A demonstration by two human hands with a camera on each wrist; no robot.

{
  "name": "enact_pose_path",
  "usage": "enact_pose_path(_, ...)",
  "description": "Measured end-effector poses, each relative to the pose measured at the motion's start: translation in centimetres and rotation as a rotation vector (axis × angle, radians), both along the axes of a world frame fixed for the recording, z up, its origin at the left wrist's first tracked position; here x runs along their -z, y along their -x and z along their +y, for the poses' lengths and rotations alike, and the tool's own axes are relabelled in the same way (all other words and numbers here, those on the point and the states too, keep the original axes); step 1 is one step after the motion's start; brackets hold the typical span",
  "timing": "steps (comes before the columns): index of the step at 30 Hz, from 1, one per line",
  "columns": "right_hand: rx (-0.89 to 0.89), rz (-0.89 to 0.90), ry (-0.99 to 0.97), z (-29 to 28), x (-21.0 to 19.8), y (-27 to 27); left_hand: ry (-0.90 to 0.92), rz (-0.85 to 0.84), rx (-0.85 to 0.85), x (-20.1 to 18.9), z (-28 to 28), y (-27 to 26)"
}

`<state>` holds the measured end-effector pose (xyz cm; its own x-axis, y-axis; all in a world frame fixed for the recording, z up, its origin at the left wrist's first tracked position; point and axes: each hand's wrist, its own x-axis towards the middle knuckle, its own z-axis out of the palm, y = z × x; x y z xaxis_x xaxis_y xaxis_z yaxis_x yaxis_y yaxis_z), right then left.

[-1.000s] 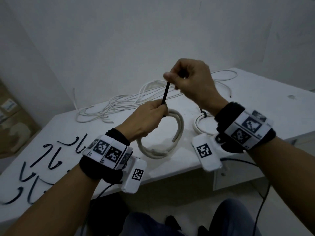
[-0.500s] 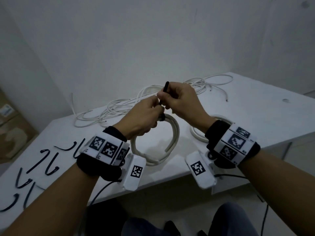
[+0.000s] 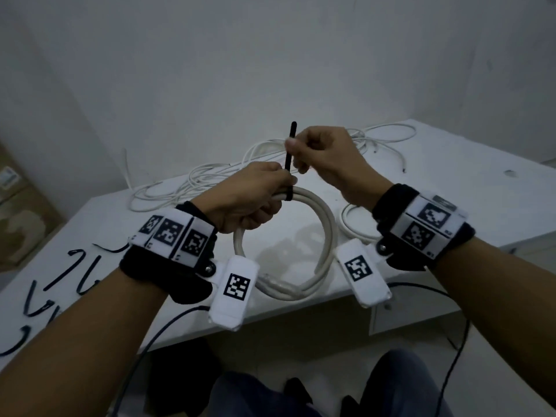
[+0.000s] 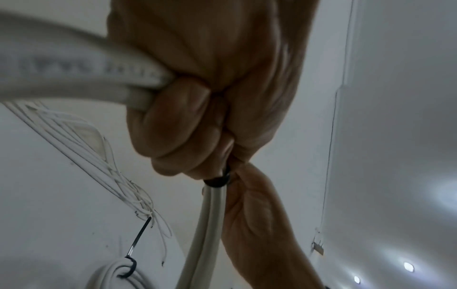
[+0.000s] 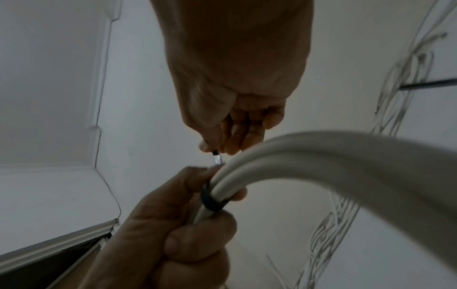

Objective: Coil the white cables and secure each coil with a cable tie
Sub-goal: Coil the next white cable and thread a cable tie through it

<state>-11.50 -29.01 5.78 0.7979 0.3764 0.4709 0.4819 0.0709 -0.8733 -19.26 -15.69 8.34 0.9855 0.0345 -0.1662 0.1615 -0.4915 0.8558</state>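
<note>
My left hand [image 3: 255,194] grips a thick white cable coil [image 3: 326,233] at its top and holds it above the table's front edge. A black cable tie [image 3: 289,164] wraps the coil just right of that hand, and its tail stands upward. My right hand [image 3: 319,155] pinches the tail a little above the coil. In the left wrist view the curled fingers [image 4: 188,125] clamp the coil [image 4: 74,68], with the tie's loop [image 4: 219,179] below them. In the right wrist view the tie band [image 5: 210,201] circles the coil [image 5: 321,156] beside the left hand's thumb.
A second white coil [image 3: 355,224] with a tie lies on the white table [image 3: 451,188] under my right wrist. Loose white cables [image 3: 210,176] sprawl along the far side. Several black ties [image 3: 60,278] lie at the near left. A cardboard box [image 3: 21,212] stands at the left.
My right hand dropped close to the coil half a second ago, then rose again with the tie's tail. The loop now sits tight on the coil.
</note>
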Motion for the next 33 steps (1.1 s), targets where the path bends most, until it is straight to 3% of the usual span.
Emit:
enact_pose_path(6,0.032,-0.123,0.493,-3.8,2.8,0.9,0.159,-0.007,-0.071,-0.2,1.4,-1.1)
enact_pose_path(12,0.06,0.083,0.47,-3.5,5.5,1.0,0.187,-0.012,-0.131,2.2,1.6,-3.1)
enact_pose_path(16,0.058,0.184,0.507,-2.6,6.7,-0.7,-0.003,-0.105,-0.169,4.4,2.5,-3.9)
enact_pose_path(20,0.075,0.215,0.66,-1.2,7.5,-1.7,-0.141,0.004,-0.163,6.9,3.7,-4.0)
enact_pose_path(28,0.192,0.118,0.974,0.1,7.9,-2.7,-0.242,0.062,-0.121,9.1,5.0,-4.5)
enact_pose_path(33,0.25,0.057,1.0,-0.1,7.7,-1.5,-0.301,0.057,-0.107,9.6,5.6,-4.7)
